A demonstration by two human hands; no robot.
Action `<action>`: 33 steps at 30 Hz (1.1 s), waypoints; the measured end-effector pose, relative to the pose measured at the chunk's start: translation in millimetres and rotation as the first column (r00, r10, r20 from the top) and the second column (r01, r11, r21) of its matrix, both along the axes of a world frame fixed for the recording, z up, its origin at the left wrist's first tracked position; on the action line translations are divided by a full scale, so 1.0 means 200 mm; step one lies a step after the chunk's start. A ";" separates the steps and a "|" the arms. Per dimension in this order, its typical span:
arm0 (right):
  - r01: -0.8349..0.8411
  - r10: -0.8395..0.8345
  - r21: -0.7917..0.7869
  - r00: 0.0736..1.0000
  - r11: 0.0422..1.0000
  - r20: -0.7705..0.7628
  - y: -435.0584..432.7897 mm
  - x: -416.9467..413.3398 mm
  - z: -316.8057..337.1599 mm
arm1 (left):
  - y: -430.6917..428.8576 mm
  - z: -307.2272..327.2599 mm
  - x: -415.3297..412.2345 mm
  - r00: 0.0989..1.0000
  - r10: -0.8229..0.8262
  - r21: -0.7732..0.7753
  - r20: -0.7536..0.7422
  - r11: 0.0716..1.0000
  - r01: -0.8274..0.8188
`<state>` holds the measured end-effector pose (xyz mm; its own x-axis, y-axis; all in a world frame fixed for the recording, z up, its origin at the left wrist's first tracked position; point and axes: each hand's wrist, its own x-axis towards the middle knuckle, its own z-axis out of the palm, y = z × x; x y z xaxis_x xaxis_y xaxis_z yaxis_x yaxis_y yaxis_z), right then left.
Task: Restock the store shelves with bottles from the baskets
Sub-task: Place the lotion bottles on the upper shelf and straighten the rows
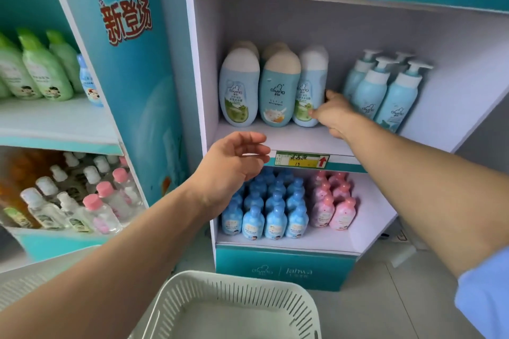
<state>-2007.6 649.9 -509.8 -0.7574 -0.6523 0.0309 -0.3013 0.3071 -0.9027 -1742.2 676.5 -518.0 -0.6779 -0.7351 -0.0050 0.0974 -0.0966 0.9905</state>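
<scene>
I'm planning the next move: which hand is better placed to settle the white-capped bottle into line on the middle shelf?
Right. The right hand grips the white-capped bottle at its right side. The left hand hangs open in front of the middle shelf, holding nothing, apart from that bottle.

Shop: display shelves (pixel 289 140) stocked with toiletry bottles (pixel 278 91), price tags (pixel 301 159).

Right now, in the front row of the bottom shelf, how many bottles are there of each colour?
Blue bottles: 4
Pink bottles: 2
Total: 6
</scene>
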 end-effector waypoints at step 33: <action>-0.511 0.571 0.343 0.816 0.788 -0.095 0.86 0.82 -0.73 | 0.44 -0.69 0.23 0.823 -0.131 0.112 0.553 0.990 0.083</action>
<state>-1843.3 822.4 -656.2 -0.2760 -0.9533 -0.1229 -0.6471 0.2788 -0.7096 -1697.2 764.7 -656.5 -0.6159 -0.6386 -0.4614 -0.4846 -0.1547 0.8609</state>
